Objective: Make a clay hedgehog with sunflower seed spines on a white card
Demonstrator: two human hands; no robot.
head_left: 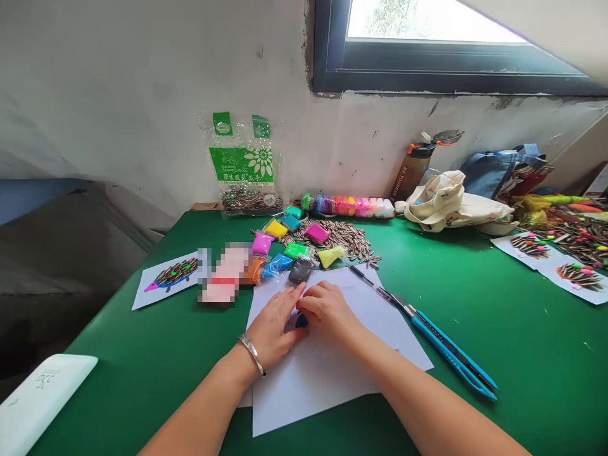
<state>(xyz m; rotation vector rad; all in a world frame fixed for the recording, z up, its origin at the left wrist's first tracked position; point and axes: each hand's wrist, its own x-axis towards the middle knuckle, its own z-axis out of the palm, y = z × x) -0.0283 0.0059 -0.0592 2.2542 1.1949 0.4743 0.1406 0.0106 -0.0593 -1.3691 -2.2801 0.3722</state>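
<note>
two hands (275, 322) and one blue lump (301, 321) are showing; ten loose packets (317, 234), three hedgehog pictures (175, 276), one bottle (411, 175) and one bangle (253, 354) are also showing.

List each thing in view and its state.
Left hand: fingers extended
Right hand: fingers curled, grip hidden
Blue piece: partly covered
White paper: flat, overlapping sheets
Seeds: loose, heaped
Seed bag: upright, partly filled
Black packet: seal unclear
Left-side hedgehog picture: seed-covered
Pen: lying down
Blue tool: lying down
White device: digits displayed

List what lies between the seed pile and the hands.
The head view shows a blue packet, a green packet, a pale yellow packet, a dark grey packet and some white paper between the seed pile and the left hand and right hand.
</note>
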